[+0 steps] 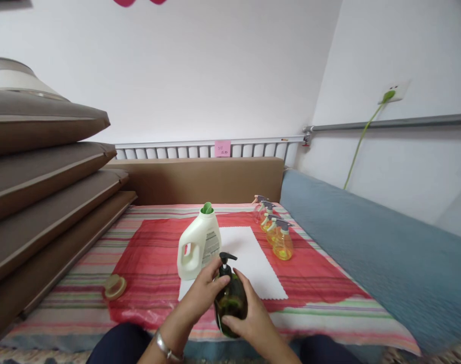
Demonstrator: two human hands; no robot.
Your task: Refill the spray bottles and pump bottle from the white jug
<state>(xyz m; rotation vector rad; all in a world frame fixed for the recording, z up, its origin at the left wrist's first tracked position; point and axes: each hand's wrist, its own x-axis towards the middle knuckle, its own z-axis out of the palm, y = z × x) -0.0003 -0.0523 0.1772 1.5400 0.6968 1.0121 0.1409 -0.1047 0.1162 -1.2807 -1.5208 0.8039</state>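
Between my hands stands a dark green pump bottle with a black pump head. Around the collar below the pump, the fingers of my left hand are closed. Lower down, my right hand wraps the bottle's body, thumb across its front. Just behind and to the left is a large white jug with a handle and a green spout in its uncapped mouth. A cream-coloured round cap lies at the left on the red plastic sheet.
Several spray bottles with yellowish liquid line the right side. A white scalloped sheet lies under the jug. Stacked brown cushions rise at the left; a blue padded side bounds the right. A pink note hangs at the back.
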